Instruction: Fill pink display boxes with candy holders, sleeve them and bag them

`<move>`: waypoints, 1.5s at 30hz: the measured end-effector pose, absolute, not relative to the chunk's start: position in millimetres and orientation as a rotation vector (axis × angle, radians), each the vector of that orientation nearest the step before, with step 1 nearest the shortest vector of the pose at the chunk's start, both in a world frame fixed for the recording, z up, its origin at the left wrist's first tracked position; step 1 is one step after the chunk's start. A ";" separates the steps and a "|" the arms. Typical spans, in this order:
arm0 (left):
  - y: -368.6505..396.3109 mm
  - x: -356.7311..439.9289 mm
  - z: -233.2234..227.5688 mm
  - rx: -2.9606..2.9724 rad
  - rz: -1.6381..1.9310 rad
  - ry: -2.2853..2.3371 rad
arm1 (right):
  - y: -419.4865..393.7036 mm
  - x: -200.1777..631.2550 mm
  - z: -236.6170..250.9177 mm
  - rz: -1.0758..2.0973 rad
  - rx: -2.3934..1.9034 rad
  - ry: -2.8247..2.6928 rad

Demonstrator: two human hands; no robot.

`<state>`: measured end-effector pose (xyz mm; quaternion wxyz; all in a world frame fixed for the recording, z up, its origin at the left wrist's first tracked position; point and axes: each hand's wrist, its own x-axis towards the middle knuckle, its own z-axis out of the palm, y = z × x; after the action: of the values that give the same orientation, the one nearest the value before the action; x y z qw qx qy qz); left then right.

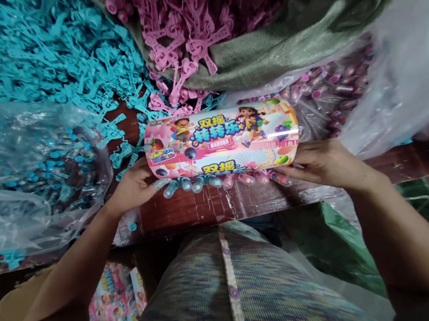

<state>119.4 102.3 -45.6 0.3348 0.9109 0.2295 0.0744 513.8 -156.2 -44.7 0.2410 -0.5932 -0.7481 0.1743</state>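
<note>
**Printed card half-wrapped over a row of little tubes, both hands on it**

So here's the state of things. Both hands are on a colourful printed card with cartoon kids and bold lettering, curved over like a sleeve, sitting at the near edge of the table right in front of the person. The left hand has its fingers curled onto the card's left end, the right hand grips the right end the same way, so both are closed on it.

Under the card's near edge there's a row of small tubes, blue-capped on the left, pink on the right, poking out side by side. Looks to me like the row is already filled and lined up, and the card is only partly brought round. I can't tell if anything is fastened yet, so I'd call it past halfway, with the closing up left.

Around it:
- a heap of teal plastic pieces across the far left of the table
- pink plastic pieces spilling from a grey-green sack at the far edge
- a clear bag of blue-capped tubes at the left edge, and another clear bag of pink ones at the right
- more printed cards stacked down below the table, left of the person's lap
</note>
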 end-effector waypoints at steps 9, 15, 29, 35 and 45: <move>90.4 128.7 -54.7 2.835 0.542 0.826 | -161.1 514.2 -74.6 0.142 -1.870 -1.894; 89.9 127.2 -64.3 2.797 0.326 0.761 | -162.0 506.6 -70.1 0.196 -1.827 -1.945; 90.0 124.5 -76.2 2.737 0.319 0.768 | -163.5 500.4 -84.0 0.051 -1.925 -2.007; 88.1 118.4 -68.2 2.599 0.384 0.771 | -171.4 502.5 -82.8 0.202 -1.889 -1.917; 79.3 115.8 -83.9 2.607 0.454 0.839 | -169.2 491.2 -105.4 0.176 -1.986 -1.841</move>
<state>115.8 79.3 -83.9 0.1818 0.9234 0.2972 0.1608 491.2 -169.2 -105.4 0.2124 -0.7152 -0.6629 0.0633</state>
